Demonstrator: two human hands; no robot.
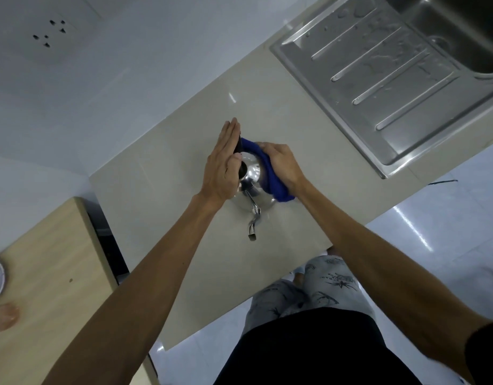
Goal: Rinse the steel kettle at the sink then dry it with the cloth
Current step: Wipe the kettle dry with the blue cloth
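With the steel kettle (253,184) upright on the tabletop (167,173), spout toward the person, left hand (222,165) lies flat, fingers together, against the kettle's left side while right hand (281,165) clamps the blue cloth (273,182) onto its right flank, sink (406,79) well right.

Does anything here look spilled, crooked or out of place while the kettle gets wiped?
Little stands out. Water drops lie on the sink's draining board, nothing more. The kettle stands upright on the counter, the left hand steadying it, the right hand pressing the blue cloth against it.
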